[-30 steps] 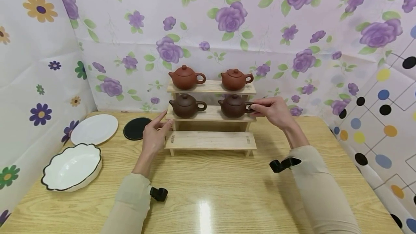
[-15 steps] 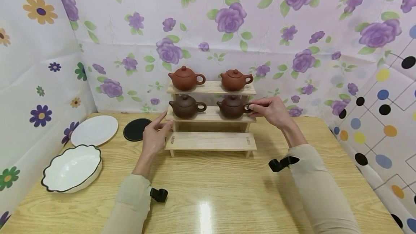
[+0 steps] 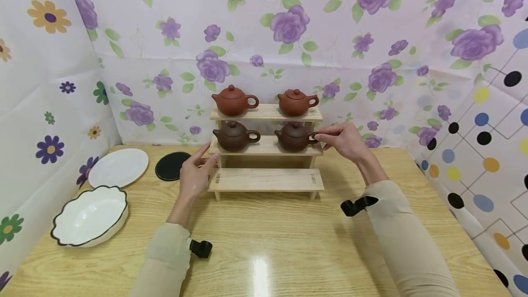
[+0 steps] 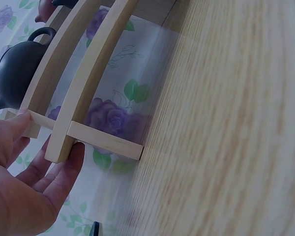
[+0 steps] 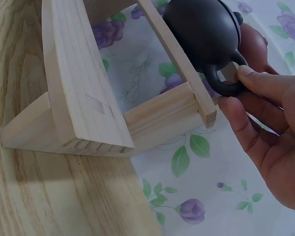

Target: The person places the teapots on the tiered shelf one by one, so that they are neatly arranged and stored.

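Observation:
A three-tier wooden stand (image 3: 266, 180) bears two dark brown teapots on its middle shelf and two red-brown ones on top. At the right, my right hand (image 3: 346, 141) pinches the handle of the right dark teapot (image 3: 294, 138). The right wrist view shows the thumb and fingers of this hand (image 5: 285, 123) on the handle loop of the teapot (image 5: 201, 34). My left hand (image 3: 195, 175) holds the stand's left end, with the thumb at the middle shelf and fingers around the lower frame in the left wrist view. The left dark teapot (image 3: 232, 137) stands near it.
Above are the left red-brown teapot (image 3: 231, 102) and the right one (image 3: 295, 103). A white plate (image 3: 119, 167), a black round mat (image 3: 171, 166) and a scalloped white bowl (image 3: 90, 217) lie left on the wooden table (image 3: 264, 233). A flowered cloth (image 3: 255, 26) hangs behind.
The right dark teapot has shifted very slightly left on its shelf, with my right hand on its handle. My left hand stays at the stand. The head view has moved a little.

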`<state>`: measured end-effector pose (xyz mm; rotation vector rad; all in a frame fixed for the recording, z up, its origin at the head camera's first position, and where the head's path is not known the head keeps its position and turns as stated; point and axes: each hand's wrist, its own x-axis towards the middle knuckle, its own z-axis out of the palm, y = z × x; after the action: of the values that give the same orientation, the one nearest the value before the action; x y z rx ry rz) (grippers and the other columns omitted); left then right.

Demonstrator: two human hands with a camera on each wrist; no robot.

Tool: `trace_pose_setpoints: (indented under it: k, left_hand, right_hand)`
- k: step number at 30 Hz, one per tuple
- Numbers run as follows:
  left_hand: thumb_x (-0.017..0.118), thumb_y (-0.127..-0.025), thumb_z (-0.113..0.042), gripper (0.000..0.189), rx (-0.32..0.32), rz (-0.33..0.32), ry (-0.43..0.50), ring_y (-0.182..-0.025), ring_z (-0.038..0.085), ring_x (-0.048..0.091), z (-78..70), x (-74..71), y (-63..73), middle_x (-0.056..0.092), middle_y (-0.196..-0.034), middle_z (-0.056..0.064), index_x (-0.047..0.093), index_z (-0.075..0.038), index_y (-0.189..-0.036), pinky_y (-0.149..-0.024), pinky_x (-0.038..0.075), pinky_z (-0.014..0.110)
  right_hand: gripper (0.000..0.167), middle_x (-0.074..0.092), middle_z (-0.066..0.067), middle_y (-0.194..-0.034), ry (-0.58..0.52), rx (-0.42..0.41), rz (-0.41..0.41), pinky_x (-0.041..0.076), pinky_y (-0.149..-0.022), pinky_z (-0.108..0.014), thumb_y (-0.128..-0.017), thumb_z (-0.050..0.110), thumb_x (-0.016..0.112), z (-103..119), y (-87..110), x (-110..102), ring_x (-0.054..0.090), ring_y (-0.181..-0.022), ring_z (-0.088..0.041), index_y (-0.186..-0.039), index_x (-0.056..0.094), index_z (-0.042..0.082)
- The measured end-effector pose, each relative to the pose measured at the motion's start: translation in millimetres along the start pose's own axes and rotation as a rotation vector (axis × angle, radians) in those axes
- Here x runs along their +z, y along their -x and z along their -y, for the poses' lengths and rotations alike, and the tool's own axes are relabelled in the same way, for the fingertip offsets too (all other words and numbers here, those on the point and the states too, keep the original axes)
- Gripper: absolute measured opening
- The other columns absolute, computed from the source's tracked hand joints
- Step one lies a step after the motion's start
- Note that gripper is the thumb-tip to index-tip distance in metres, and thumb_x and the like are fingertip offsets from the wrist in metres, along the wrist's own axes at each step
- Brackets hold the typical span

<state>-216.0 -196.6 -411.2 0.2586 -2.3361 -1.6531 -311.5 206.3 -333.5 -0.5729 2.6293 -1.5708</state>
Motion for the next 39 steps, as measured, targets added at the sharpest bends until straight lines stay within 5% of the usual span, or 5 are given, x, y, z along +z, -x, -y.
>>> trace_pose_setpoints:
  k: [12, 19, 30, 39]
  left_hand:
    - [0.068, -0.103, -0.044, 0.051, 0.012, -0.02, 0.006, -0.1, 0.033, 0.071, 4.2, -1.6, -2.2, 0.078, -0.112, 0.017, 0.058, -0.037, -0.152, -0.06, 0.043, 0.022]
    - [0.068, -0.104, -0.043, 0.05, 0.027, -0.026, -0.015, -0.09, 0.021, 0.071, 3.8, -3.5, -3.4, 0.078, -0.111, 0.017, 0.058, -0.036, -0.152, -0.058, 0.041, 0.023]
    - [0.069, -0.104, -0.042, 0.05, 0.034, -0.031, -0.019, -0.096, 0.021, 0.074, 3.2, -4.0, -4.1, 0.079, -0.11, 0.016, 0.059, -0.035, -0.152, -0.059, 0.041, 0.023]
    - [0.068, -0.104, -0.044, 0.053, 0.024, 0.037, -0.041, -0.093, 0.022, 0.073, -1.5, -11.2, -5.1, 0.077, -0.118, 0.017, 0.056, -0.035, -0.155, -0.066, 0.05, 0.023]
  right_hand:
    - [0.027, 0.078, -0.016, -0.109, 0.001, -0.003, -0.022, 0.062, -0.073, -0.031, -0.099, 0.018, 0.077, -2, -2.3, 5, 0.072, -0.086, -0.02, -0.119, 0.08, 0.0]
    - [0.025, 0.079, -0.015, -0.106, -0.001, -0.008, -0.024, 0.062, -0.073, -0.031, -0.099, 0.017, 0.077, -2, -4.5, 8, 0.071, -0.085, -0.018, -0.118, 0.081, 0.0]
    - [0.027, 0.079, -0.013, -0.107, -0.013, 0.001, -0.01, 0.062, -0.073, -0.031, -0.1, 0.017, 0.076, -1, -4.7, 7, 0.072, -0.084, -0.016, -0.12, 0.079, -0.001]
    - [0.036, 0.075, -0.02, -0.127, 0.042, 0.022, 0.007, 0.062, -0.083, -0.036, -0.102, 0.029, 0.074, 2, -0.3, -2, 0.077, -0.083, -0.022, -0.128, 0.077, 0.005]
